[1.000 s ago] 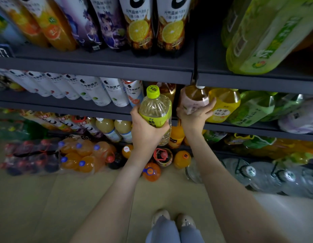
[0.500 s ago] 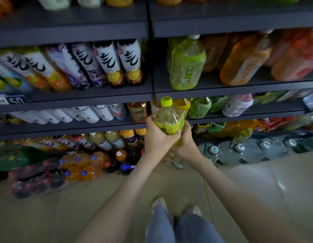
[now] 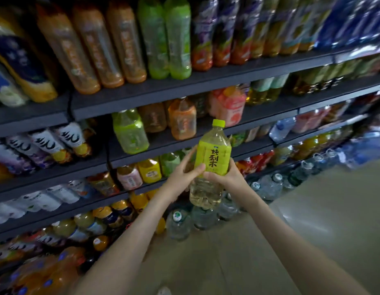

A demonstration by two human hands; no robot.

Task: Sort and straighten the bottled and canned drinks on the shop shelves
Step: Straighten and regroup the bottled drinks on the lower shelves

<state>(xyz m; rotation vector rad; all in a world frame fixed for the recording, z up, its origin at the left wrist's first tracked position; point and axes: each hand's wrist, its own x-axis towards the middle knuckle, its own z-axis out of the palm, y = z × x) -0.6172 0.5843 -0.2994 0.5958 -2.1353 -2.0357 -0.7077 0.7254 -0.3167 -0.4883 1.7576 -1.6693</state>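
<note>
Left grip (image 3: 181, 177) wraps the pear-drink bottle (image 3: 213, 154) from its left side, fingers curled round the back, thumb across the lower edge of the label. Right grip (image 3: 230, 177) closes on it from the right & below, thumb on the front just beside the left thumb. Both grips hold the one bottle, neither slack. 1 s ago only the left had it; the right was then on a pink-label bottle on a shelf. Half a sec ago both were already on it, same as now.

The bottle is in the air in front of the shelves, touching none, near upright w/ its lime cap (image 3: 218, 122) leaning a bit right. The label faces the camera w/ dark characters readable; half a sec ago they weren't. Pale yellow liquid shows in the clear lower part.

Behind it, the dark shelf edge (image 3: 185, 90) slants up to the right, vs. approx. level before: the view has swung. A green bottle (image 3: 130, 133), an orange bottle (image 3: 182, 121) & pink-label bottles (image 3: 231, 109) stand on the shelf behind the cap. Big water jugs (image 3: 270, 186) sit on the floor (image 3: 323, 209), right of the forearms. Most shelf stock is motion-blurred.
</note>
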